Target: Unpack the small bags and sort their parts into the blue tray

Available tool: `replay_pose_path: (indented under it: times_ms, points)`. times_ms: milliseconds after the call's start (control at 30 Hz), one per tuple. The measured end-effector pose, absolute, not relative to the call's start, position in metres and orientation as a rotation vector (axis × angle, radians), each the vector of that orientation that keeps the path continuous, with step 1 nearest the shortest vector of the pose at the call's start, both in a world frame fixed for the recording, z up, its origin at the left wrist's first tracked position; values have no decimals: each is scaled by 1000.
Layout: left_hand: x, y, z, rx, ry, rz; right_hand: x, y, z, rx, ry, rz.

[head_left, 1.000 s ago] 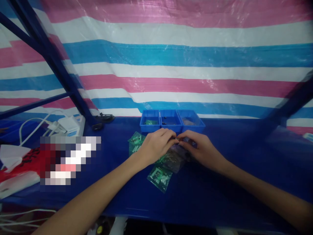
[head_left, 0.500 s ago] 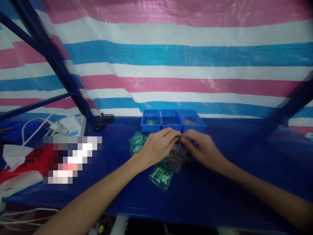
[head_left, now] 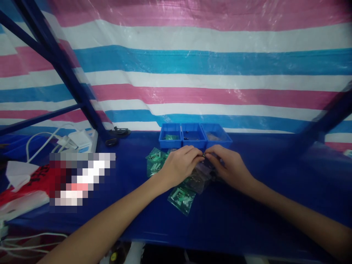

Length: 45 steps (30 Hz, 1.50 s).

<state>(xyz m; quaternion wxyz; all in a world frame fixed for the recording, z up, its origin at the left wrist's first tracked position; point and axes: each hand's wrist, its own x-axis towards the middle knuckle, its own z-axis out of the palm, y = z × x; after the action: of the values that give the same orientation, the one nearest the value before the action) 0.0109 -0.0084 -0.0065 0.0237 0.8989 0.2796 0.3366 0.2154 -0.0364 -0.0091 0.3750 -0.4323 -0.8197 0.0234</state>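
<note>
My left hand and my right hand meet fingertip to fingertip above the blue table. Both are closed in a pinch at a tiny dark part, too small to name and mostly covered by the fingers. Below them lies a clear plastic bag with small pieces in it. A green bag of small parts rests in front of it. More green bags lie left of my left hand, partly hidden by it.
Behind my hands stand three blue bins: the left bin holds a green packet, the middle bin a few dark bits, the right bin clear bags. A power strip with cables and a red bag are at left.
My fingertips have shifted slightly around the tiny part, which now shows a little differently between them. The bags and bins stay in place.
</note>
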Motion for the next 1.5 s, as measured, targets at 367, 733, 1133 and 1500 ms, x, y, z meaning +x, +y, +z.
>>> replay_pose_path:
  times_ms: [367, 733, 1133, 1500]
  points:
    - [6, -2, -3, 2682, 907, 1022, 223, -13, -4, -968, -2394, -459]
    - [-64, 47, 36, 2707, 1070, 526, 208, 13, 19, -1097, -2362, -371]
    - [-72, 38, 30, 2632, 1458, -152, 204, -47, -7, -896, -2670, 26]
    - [-73, 42, 15, 2661, 1548, -118, 206, -46, -10, -871, -2620, 3]
